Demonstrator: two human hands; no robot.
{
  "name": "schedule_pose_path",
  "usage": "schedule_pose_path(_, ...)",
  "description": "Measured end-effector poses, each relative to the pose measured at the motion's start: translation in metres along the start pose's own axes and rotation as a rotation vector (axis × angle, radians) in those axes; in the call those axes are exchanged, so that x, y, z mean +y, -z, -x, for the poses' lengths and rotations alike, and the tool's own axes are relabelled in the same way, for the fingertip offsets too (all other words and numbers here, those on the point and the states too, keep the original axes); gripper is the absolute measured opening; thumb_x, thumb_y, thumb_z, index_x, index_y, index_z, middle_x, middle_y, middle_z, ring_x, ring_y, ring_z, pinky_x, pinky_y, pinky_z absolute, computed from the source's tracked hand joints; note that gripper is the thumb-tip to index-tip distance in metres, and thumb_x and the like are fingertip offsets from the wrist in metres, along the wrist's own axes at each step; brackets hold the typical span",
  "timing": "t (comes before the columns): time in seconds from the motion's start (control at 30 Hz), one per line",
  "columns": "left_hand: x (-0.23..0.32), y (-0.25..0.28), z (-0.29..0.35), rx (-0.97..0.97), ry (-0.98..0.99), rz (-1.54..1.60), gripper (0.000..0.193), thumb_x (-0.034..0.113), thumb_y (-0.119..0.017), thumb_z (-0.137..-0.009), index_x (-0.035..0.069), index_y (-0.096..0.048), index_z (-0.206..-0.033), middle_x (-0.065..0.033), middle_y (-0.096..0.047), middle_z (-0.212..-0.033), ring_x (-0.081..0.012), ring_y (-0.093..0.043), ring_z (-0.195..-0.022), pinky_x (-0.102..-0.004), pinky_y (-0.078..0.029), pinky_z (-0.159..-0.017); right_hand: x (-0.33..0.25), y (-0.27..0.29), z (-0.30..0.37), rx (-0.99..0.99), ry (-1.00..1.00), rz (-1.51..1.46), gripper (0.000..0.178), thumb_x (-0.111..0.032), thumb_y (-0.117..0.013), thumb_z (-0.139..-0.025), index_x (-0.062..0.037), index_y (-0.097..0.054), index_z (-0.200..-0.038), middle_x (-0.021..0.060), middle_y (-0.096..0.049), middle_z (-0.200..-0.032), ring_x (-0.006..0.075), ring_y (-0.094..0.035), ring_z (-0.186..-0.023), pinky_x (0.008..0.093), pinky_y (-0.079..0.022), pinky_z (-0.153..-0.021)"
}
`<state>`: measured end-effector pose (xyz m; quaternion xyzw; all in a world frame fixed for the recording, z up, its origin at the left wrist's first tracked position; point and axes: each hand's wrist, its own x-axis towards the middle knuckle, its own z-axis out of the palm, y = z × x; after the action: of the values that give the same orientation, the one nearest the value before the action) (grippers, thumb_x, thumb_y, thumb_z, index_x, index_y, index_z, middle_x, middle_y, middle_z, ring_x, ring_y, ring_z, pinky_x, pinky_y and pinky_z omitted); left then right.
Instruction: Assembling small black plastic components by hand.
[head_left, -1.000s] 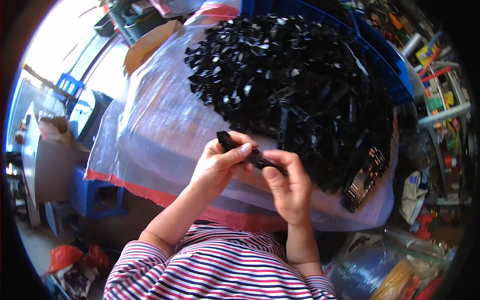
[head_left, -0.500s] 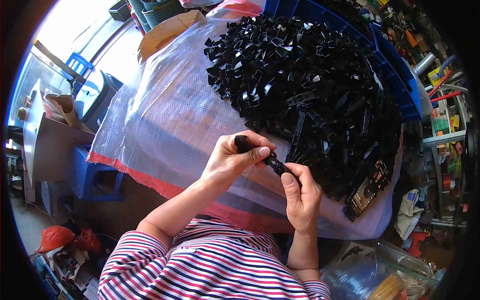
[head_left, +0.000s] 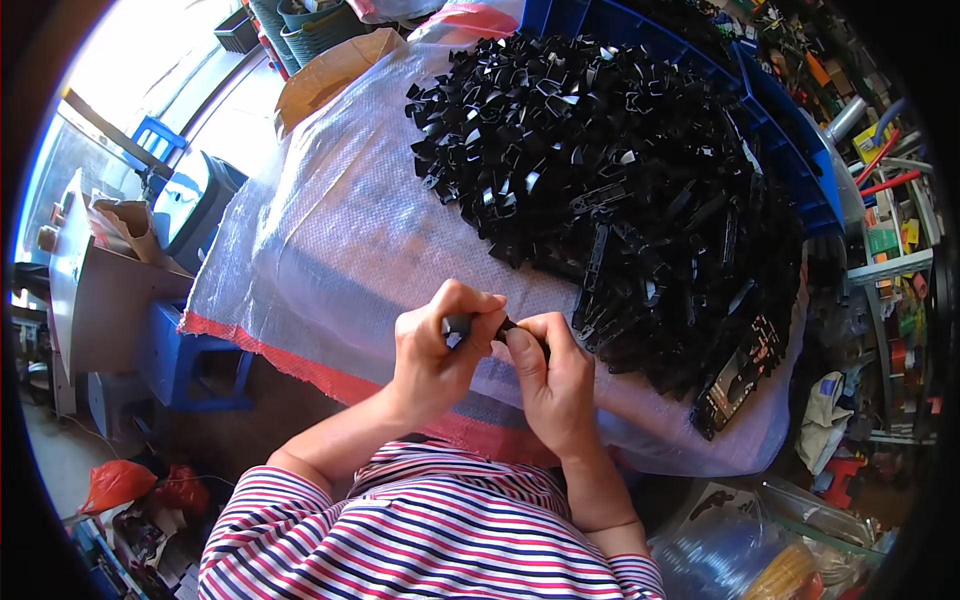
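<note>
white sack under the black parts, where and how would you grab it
Probably by the red border near its left corner, from the person's side: that edge looks thin and exposed, while the pile of black parts covers much of the sack's right.

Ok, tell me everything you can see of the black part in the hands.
The black part is narrow and looks like plastic, with a blunt end showing at the left hand. It lies roughly crosswise, gripped by that hand and the right hand, over the pale woven sheet. Their grip hides much of it; finer details cannot be told.
</note>
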<state>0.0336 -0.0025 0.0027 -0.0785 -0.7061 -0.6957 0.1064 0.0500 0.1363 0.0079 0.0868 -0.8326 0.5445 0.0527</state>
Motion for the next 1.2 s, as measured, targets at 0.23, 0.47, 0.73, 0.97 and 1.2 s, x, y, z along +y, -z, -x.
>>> schedule_pose_path(0.23, -0.022, -0.001, -0.007, -0.178, 0.370, 0.647, 0.019, 0.012, -0.059, -0.086, 0.000, -0.055, -0.100, -0.0071, -0.062, -0.084, -0.0120, -0.060, -0.075, -0.0236, -0.048, -0.064, 0.008, 0.000, -0.006, 0.172, 0.276, 0.172, 0.019, -0.018, -0.060, -0.086, -0.0011, -0.052, -0.090, 0.0116, -0.059, -0.073, 0.0225, -0.060, -0.060, 0.0297, -0.046, -0.054)
schedule_pose_path(0.47, -0.027, 0.001, -0.007, -0.264, 0.562, 0.989, 0.025, 0.011, -0.056, -0.086, 0.000, -0.054, -0.108, -0.0090, -0.062, -0.090, -0.0166, -0.062, -0.081, -0.0300, -0.052, -0.072, 0.004, 0.014, -0.002, 0.230, 0.483, 0.469, 0.024, -0.008, -0.069, -0.076, -0.0017, -0.057, -0.097, 0.0108, -0.058, -0.079, 0.0236, -0.059, -0.064, 0.0309, -0.048, -0.053)
schedule_pose_path(0.73, -0.030, -0.003, -0.009, -0.252, 0.673, 1.008, 0.024, 0.010, -0.051, -0.088, 0.001, -0.053, -0.110, -0.0146, -0.062, -0.098, -0.0211, -0.063, -0.087, -0.0344, -0.053, -0.076, 0.003, 0.012, 0.001, 0.260, 0.545, 0.424, 0.033, -0.005, -0.073, -0.071, -0.0031, -0.058, -0.099, 0.0089, -0.057, -0.082, 0.0212, -0.058, -0.066, 0.0295, -0.049, -0.055)
schedule_pose_path(0.97, -0.021, -0.005, -0.011, -0.273, 0.685, 1.017, 0.024, 0.008, -0.053, -0.086, 0.001, -0.054, -0.109, -0.0148, -0.061, -0.101, -0.0202, -0.061, -0.089, -0.0332, -0.051, -0.078, 0.003, 0.018, -0.002, 0.178, 0.559, 0.447, 0.033, -0.010, -0.071, -0.075, -0.0020, -0.055, -0.102, 0.0104, -0.059, -0.080, 0.0220, -0.059, -0.065, 0.0303, -0.048, -0.054)
schedule_pose_path(1.2, -0.014, 0.020, -0.026, -0.115, 0.328, 0.795, 0.020, 0.008, -0.063, -0.078, -0.002, -0.061, -0.096, 0.0017, -0.048, -0.064, -0.0068, -0.044, -0.058, -0.0208, -0.034, -0.054, 0.017, 0.021, -0.004, 0.121, 0.227, 0.641, 0.020, -0.022, -0.062, -0.084, -0.0031, -0.054, -0.086, 0.0108, -0.058, -0.066, 0.0254, -0.057, -0.054, 0.0304, -0.046, -0.051)
